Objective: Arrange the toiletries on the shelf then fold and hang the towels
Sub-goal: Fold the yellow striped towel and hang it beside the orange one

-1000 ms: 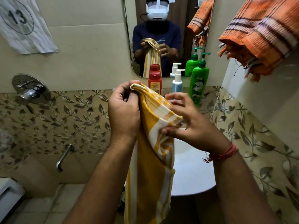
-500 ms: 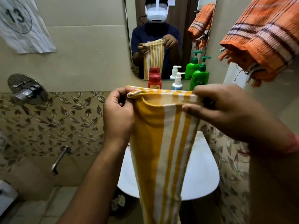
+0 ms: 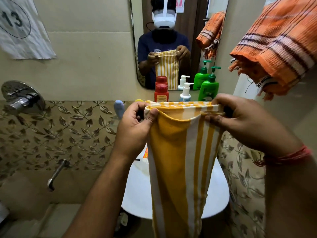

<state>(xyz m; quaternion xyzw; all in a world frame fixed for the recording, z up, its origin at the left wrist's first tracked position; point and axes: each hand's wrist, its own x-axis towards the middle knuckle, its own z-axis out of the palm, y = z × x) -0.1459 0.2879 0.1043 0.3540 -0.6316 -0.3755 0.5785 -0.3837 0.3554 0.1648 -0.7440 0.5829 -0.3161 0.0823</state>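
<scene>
A yellow and white striped cotton towel (image 3: 181,160) hangs folded lengthwise in front of the round white ceramic basin (image 3: 135,191), its top edge stretched level between both hands and its lower part dropping past the basin's front rim and out of view.

The left hand (image 3: 135,127) pinches the towel's upper left corner: the thumb lies on the near face of the cloth and the curled fingers (image 3: 137,109) close behind it, so the corner sits between thumb and fingers. The right hand (image 3: 243,121) grips the upper right corner the same way, thumb (image 3: 214,120) pressed on the near yellow stripe and the fingers wrapped over the folded edge from behind. Both hands are clenched on the cloth, well apart, with the top hem taut between them. A red thread band (image 3: 289,156) circles the right wrist.

Behind the basin, just above the towel's top edge, stand a red plastic bottle (image 3: 161,93), a white pump bottle (image 3: 185,91) and a green pump bottle (image 3: 209,86), all against the wall mirror (image 3: 197,40). Above and to the right of the basin an orange striped woven towel (image 3: 281,48) hangs, touching neither hand. To the left of the basin a chrome shower valve (image 3: 22,97) is fixed on the wall.
</scene>
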